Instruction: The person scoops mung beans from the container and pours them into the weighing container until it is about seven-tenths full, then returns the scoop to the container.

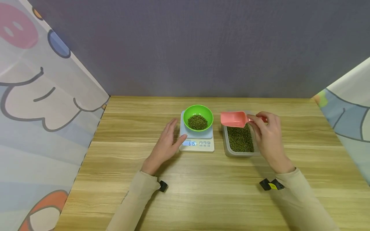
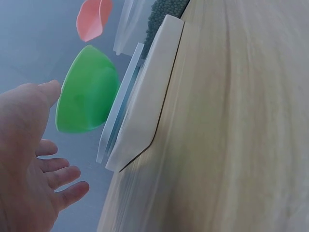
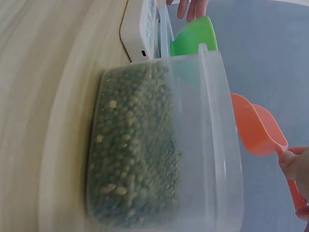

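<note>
My right hand holds a pink scoop by its handle, above a clear plastic box of green mung beans. No beans show in the scoop. Left of the box, a white digital kitchen scale reads 615, perhaps with a decimal point too small to tell. On its platform stands a green bowl with mung beans in the bottom. Beside the scale's left side is my left hand, fingers extended and thumb apart, gripping nothing. In the left wrist view its thumb appears near the bowl.
The wooden table ends at a dark grey upright panel behind the scale and box. Sheets with cartoon prints hang at the left and right. The box's wall rises above the bean level.
</note>
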Demonstrator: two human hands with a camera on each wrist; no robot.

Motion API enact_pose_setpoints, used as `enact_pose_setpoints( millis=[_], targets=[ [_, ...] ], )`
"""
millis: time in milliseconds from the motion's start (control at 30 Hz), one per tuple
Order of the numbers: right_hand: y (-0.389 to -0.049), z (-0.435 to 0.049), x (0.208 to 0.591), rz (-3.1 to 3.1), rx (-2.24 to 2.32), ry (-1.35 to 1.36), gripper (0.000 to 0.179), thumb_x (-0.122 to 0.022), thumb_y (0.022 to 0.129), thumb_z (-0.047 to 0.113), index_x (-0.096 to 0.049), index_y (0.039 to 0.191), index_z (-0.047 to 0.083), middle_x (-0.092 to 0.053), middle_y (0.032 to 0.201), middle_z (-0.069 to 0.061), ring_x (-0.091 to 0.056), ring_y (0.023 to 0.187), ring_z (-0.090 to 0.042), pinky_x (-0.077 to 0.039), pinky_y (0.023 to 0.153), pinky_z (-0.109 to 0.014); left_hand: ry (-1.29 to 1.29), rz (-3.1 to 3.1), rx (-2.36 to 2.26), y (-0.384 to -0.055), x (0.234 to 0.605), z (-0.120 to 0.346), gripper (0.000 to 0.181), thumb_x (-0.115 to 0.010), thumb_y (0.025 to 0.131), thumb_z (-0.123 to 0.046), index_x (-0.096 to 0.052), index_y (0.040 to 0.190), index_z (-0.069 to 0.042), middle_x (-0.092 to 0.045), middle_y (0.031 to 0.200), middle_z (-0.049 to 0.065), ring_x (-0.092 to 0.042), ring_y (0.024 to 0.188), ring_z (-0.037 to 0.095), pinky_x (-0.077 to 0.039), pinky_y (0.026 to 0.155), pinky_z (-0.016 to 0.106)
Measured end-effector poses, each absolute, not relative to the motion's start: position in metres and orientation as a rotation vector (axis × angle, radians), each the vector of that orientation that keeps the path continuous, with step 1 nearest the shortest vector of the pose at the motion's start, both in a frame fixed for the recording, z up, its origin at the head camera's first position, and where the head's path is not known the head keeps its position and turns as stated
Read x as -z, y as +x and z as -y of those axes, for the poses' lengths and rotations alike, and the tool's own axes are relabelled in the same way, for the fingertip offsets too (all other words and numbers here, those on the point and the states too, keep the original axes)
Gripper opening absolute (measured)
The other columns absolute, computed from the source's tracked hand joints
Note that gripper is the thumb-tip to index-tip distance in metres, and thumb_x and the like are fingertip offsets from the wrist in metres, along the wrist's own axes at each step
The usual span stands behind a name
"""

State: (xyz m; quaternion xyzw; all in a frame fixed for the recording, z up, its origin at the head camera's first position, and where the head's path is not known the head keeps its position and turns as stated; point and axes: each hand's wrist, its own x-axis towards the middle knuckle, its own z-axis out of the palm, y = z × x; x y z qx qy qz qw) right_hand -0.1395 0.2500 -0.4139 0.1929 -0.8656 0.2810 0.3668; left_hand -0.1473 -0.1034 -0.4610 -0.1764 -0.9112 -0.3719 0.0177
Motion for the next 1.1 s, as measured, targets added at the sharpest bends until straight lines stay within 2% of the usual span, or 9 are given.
enact_pose_setpoints(
  millis=[233,533,800,933,1100],
  targets=[
    [-0.134,-0.264,0.422,2.239,-0.696,0.489,0.028,-0.075,0.084,-0.011,-0.075,0.111,-0.002,-0.060,0.107,-0.029,-0.049,0.091,-0.048,-0.030,0.082,-0.038,-0.552,2.814,1.159,-0.148,0.465,0.105,0.081,-0.051,0.106,-0.050,-0.023,0.161,0.003,-0.026,0.167,0.022,-0.026,0.155,0.035,-0.023,0.127,0.051],
    [-0.125,-0.278,0.428,2.285,-0.643,0.470,0.028,-0.075,0.084,-0.011,-0.075,0.110,-0.003,-0.060,0.107,-0.029,-0.048,0.092,-0.048,-0.032,0.079,-0.044,-0.550,2.807,1.158,-0.147,0.467,0.108,0.081,-0.051,0.106,-0.050,-0.024,0.160,0.004,-0.026,0.167,0.022,-0.026,0.154,0.036,-0.023,0.127,0.052],
    [-0.117,-0.290,0.432,2.361,-0.460,0.558,0.025,-0.075,0.085,-0.005,-0.073,0.110,0.001,-0.060,0.104,-0.026,-0.050,0.089,-0.046,-0.037,0.074,-0.052,-0.534,2.827,1.160,-0.147,0.467,0.109,0.081,-0.049,0.106,-0.052,-0.023,0.161,0.002,-0.025,0.167,0.021,-0.026,0.155,0.035,-0.024,0.127,0.052],
    [-0.115,-0.294,0.430,2.386,-0.340,0.651,0.036,-0.075,0.079,-0.016,-0.073,0.111,0.001,-0.060,0.102,-0.025,-0.053,0.088,-0.046,-0.041,0.070,-0.054,-0.523,2.837,1.150,-0.146,0.466,0.109,0.081,-0.050,0.106,-0.051,-0.023,0.161,0.002,-0.025,0.167,0.022,-0.026,0.155,0.036,-0.023,0.127,0.053],
    [-0.112,-0.298,0.425,2.443,-0.213,0.735,0.055,-0.064,0.069,-0.030,-0.070,0.114,0.001,-0.059,0.105,-0.024,-0.055,0.093,-0.047,-0.044,0.064,-0.053,-0.523,2.841,1.147,-0.145,0.465,0.108,0.080,-0.051,0.106,-0.049,-0.023,0.161,0.002,-0.026,0.167,0.022,-0.026,0.154,0.036,-0.022,0.127,0.052]
  ],
)
